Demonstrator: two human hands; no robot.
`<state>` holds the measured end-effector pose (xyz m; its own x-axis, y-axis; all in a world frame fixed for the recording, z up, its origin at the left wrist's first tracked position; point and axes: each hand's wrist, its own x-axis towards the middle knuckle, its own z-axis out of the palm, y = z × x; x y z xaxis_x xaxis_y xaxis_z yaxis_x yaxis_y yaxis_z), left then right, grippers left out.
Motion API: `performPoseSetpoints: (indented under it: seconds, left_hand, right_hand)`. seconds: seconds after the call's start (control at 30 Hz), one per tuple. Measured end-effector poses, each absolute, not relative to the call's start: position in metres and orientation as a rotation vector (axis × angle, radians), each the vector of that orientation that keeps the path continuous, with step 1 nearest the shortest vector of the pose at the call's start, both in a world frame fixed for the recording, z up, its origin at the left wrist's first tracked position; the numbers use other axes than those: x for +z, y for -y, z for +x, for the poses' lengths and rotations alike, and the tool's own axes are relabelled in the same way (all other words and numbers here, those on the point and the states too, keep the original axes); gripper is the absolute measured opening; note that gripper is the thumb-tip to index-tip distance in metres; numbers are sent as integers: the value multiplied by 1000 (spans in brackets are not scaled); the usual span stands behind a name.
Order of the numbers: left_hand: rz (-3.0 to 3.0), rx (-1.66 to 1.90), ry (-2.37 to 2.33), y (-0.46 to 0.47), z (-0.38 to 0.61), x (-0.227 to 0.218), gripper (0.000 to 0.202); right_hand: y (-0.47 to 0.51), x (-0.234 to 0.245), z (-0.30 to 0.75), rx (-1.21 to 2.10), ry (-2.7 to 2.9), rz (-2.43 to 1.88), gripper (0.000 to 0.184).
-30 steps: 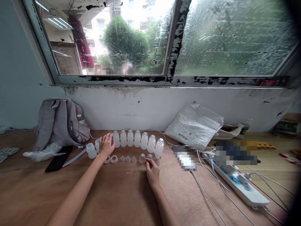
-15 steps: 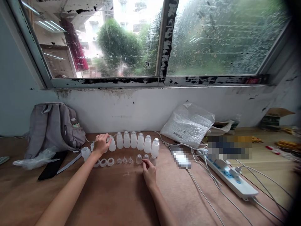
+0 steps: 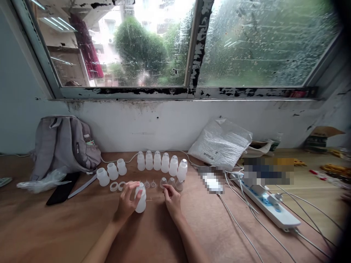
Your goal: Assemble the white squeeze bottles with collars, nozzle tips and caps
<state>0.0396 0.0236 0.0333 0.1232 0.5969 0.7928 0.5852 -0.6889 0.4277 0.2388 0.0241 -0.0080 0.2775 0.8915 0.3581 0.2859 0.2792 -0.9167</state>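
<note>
My left hand (image 3: 128,200) is wrapped round the upper part of a frosted white baby bottle (image 3: 140,205) with a clear domed cap, near the table's middle. My right hand (image 3: 172,201) rests to its right, fingers curled together and seemingly empty. Its fingertips lie close to a clear domed cap (image 3: 163,182), one of three in a row. Clear nipples (image 3: 153,184) stand left of those caps. White collar rings (image 3: 114,186) lie further left, partly hidden by my left hand. Three uncapped bottles (image 3: 112,171) stand behind the rings. Several capped bottles (image 3: 157,160) form a curved row at the back.
A grey backpack (image 3: 65,146), a crumpled plastic bag (image 3: 46,180) and a black flat object (image 3: 62,190) are at left. Right of the bottles are a silvery mailer bag (image 3: 221,144), a power strip (image 3: 270,210) and loose white cables.
My left hand has brought a capped bottle from the back row forward and right, to the front of the small parts. My right hand has stayed near the domed caps.
</note>
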Motion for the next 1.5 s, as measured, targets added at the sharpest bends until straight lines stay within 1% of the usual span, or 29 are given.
performPoseSetpoints:
  seconds: [0.1, 0.2, 0.3, 0.4, 0.57, 0.63, 0.73, 0.87, 0.93, 1.0, 1.1, 1.2, 1.3, 1.43, 1.5]
  left_hand:
    - [2294, 1596, -1199, -22, 46, 15, 28]
    - [2264, 1355, -1210, -20, 54, -3, 51]
    - [2176, 1156, -1233, -16, 63, -12, 58]
    - [2122, 1026, -1192, -10, 67, -10, 60]
    - [1884, 1052, -1164, 0, 71, 0, 57]
    - [1704, 1079, -1167, 3, 76, 3, 51]
    - [1360, 1022, -1107, 7, 85, 8, 40]
    - [915, 795, -859, 7, 84, 13, 38]
    - [782, 749, -772, 6, 79, 12, 37]
    - [653, 719, -728, 4, 73, 10, 39]
    - [441, 665, -570, 4, 68, 5, 49]
    - [373, 636, -402, 9, 69, 1, 54]
    - [402, 678, -450, 14, 76, -2, 49]
    - [439, 705, -619, 13, 83, 0, 44]
    - [484, 722, -678, 12, 86, 4, 43]
  right_hand:
    - [-20, -5, 235, 677, 1273, -1226, 23]
    - [-18, -2, 229, 848, 1246, -1112, 28]
    - [-16, 1, 224, 1034, 1175, -951, 34]
    - [-16, 4, 220, 1167, 1120, -876, 33]
    - [-15, 9, 216, 1273, 1058, -898, 19]
    - [-15, 9, 216, 1295, 976, -900, 16]
    - [-17, 7, 216, 1335, 849, -898, 20]
    - [-18, 4, 216, 1386, 789, -885, 23]
    - [-19, 3, 215, 1403, 774, -879, 23]
    - [-19, 1, 214, 1423, 751, -872, 24]
    - [-21, 2, 216, 1442, 693, -845, 25]
    - [-20, 9, 221, 1492, 677, -821, 31]
    - [-16, 18, 224, 1586, 759, -788, 40]
    - [-14, 24, 222, 1528, 810, -834, 34]
    - [-14, 24, 221, 1496, 793, -846, 34]
